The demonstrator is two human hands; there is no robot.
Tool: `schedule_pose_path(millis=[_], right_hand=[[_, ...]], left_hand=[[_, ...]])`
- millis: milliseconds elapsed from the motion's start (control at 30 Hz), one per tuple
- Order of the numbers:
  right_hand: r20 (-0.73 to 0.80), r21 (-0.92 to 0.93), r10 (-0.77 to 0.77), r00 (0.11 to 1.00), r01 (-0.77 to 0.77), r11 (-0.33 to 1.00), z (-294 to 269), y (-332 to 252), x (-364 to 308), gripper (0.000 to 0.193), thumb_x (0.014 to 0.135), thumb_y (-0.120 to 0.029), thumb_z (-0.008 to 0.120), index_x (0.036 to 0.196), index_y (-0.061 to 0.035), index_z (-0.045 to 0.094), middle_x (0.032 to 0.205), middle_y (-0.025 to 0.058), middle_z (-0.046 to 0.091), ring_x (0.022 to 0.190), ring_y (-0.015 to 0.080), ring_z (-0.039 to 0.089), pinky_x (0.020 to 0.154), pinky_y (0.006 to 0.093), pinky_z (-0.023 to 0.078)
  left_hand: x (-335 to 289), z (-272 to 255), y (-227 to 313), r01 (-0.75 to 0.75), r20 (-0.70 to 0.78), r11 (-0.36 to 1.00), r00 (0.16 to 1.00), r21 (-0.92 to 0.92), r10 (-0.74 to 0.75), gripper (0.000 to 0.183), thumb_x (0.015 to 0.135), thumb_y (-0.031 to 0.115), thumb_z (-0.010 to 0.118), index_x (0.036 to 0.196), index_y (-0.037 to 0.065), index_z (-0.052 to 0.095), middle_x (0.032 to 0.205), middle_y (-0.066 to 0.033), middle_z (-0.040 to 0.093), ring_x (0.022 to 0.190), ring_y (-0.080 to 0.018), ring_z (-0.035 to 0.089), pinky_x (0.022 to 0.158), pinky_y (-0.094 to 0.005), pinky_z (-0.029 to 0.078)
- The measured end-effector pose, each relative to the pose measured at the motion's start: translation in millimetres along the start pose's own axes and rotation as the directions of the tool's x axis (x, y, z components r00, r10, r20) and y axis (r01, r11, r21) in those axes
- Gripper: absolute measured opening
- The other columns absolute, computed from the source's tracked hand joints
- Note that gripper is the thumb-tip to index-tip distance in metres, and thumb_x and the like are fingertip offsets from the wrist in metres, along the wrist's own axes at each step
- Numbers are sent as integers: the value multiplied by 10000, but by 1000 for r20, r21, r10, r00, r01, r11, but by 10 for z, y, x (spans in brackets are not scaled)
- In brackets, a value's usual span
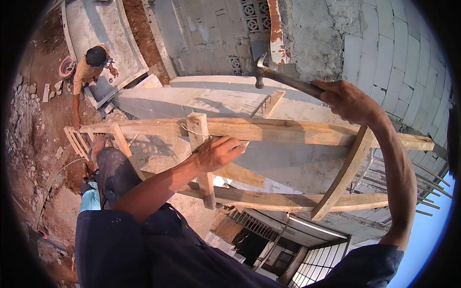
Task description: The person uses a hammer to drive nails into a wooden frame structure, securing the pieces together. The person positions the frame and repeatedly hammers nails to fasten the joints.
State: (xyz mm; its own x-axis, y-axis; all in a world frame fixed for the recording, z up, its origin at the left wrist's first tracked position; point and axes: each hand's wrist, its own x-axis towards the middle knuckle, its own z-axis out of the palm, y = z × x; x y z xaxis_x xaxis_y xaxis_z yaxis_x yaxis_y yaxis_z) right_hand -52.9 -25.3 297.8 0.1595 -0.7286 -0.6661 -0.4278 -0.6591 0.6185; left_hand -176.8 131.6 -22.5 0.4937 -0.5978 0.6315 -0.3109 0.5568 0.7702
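Observation:
My right hand [348, 101] is closed around the handle of a claw hammer [293, 82], raised to the right with its head over the concrete ledge. My left hand [218, 152] is curled into a fist beside a short upright board [198, 132]. Something small and pale shows at its fingertips, but I cannot make out what it is. A loop of thin string [189, 128] goes round the board close to this hand. That board crosses two long timber rails, the upper rail [283, 129] and the lower rail [269, 199]. Another crosspiece [343, 175] joins them farther right.
A co-worker [89, 72] bends at the far left, one hand at the end of the timber frame. Long concrete beams [221, 98] run behind the rails, before a block wall [398, 57]. Steel bars [425, 192] stick out at right. Rubble [33, 101] covers the ground at left.

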Motion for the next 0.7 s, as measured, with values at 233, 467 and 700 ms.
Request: schedule_pose_path(millis=[233, 467, 700], right_hand=[[-806, 150, -14, 592, 226, 963, -66, 111, 192, 428, 1026, -189, 467, 1443, -94, 475, 752, 186, 644, 656, 235, 648, 668, 422, 495], [-22, -102, -11, 1000, 8, 995, 231, 200, 76, 438, 998, -121, 462, 1436, -96, 465, 858, 216, 684, 786, 290, 697, 758, 436, 567], [-709, 91, -56, 703, 171, 981, -142, 262, 142, 450, 1046, -279, 468, 1475, -143, 455, 681, 51, 529, 595, 118, 535, 567, 344, 490]], left_hand=[[20, -1, -37, 3, 10, 1000, 1000, 12, -3, 198, 778, 42, 751, 971, 55, 710, 841, -47, 642, 742, -189, 655, 597, -301, 575], [16, 61, -89, -11, -20, 1000, 1000, -26, 11, 194, 776, 30, 749, 966, 58, 718, 856, -54, 648, 750, -194, 659, 605, -299, 578], [5, 42, -43, 10, -5, 1000, 1000, 22, -10, 181, 788, 55, 756, 965, 62, 719, 854, -46, 645, 728, -185, 655, 583, -300, 575]])
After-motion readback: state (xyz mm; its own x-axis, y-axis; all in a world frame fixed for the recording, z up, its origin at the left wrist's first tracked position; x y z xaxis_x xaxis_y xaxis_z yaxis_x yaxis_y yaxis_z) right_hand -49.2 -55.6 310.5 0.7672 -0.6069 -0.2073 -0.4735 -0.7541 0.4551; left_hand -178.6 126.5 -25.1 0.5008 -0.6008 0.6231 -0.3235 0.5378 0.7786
